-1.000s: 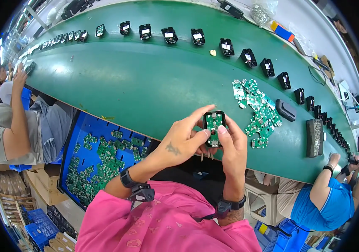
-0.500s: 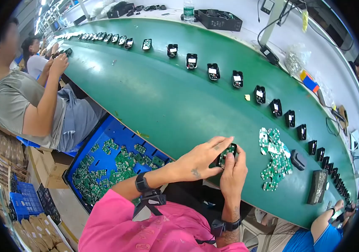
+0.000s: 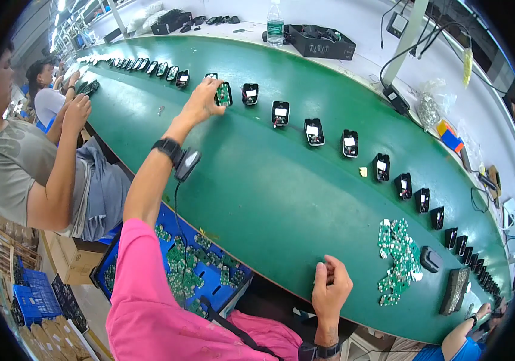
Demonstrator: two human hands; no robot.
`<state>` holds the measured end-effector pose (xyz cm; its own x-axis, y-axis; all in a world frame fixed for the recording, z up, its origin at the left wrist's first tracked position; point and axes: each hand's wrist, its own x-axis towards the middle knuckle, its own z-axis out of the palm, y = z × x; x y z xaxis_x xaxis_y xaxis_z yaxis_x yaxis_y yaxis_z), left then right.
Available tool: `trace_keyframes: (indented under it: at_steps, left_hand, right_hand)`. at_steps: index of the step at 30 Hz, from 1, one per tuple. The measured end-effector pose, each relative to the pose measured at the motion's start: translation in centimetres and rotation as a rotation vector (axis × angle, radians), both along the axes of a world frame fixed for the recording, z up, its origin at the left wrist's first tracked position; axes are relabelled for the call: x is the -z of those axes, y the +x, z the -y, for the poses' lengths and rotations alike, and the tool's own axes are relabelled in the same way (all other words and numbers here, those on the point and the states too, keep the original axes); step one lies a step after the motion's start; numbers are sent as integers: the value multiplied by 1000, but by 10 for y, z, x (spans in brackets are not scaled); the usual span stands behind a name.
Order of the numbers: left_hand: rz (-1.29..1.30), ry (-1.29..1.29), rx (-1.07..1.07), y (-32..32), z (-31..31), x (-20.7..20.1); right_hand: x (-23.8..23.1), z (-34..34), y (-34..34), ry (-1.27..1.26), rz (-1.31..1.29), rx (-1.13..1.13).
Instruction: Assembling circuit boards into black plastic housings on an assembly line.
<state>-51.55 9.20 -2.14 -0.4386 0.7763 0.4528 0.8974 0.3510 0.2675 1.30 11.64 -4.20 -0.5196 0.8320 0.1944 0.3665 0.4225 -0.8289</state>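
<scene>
My left hand (image 3: 202, 103) reaches far across the green table, its thumb and fingers gripping the sides of a black plastic housing (image 3: 230, 95) with a green circuit board (image 3: 223, 93) in it. Just behind my fingers, another housing (image 3: 211, 76) is mostly hidden. Near the table's front edge is my right hand (image 3: 332, 289), fingers loosely curled, thumb apart from them, with nothing visible in it. To its right lies a loose pile of green circuit boards (image 3: 399, 259). Black housings with white parts inside, such as one housing (image 3: 280, 113), stand in a long curved row.
A blue bin (image 3: 212, 289) of circuit boards sits below the table's front edge. Right of the pile are a black rounded object (image 3: 431, 259) and a dark block (image 3: 454, 292). A bottle (image 3: 275, 27) and a black box (image 3: 320, 42) stand behind. Co-workers sit at left and lower right.
My left hand has carried the housing with its circuit board from in front of me to the far row. My right hand has let go of it and dropped nearer the table's edge.
</scene>
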Motion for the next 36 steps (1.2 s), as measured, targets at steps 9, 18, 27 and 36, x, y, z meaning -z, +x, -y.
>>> trace_keyframes:
  at_steps: [9, 18, 27, 36]
  left_hand:
    - [-99, -421, 3, -34, -75, -4]
    - [-23, -461, -9, -31, -68, 3]
    - [-16, -561, 10, -11, -90, -2]
    - [-210, -351, 63, -29, -77, 6]
  right_hand:
    - [1, -2, 3, -109, -22, 102]
    - [9, -2, 4, -73, -56, 56]
    - [2, 0, 9, -85, -36, 98]
    - [3, -8, 9, -30, -205, -4]
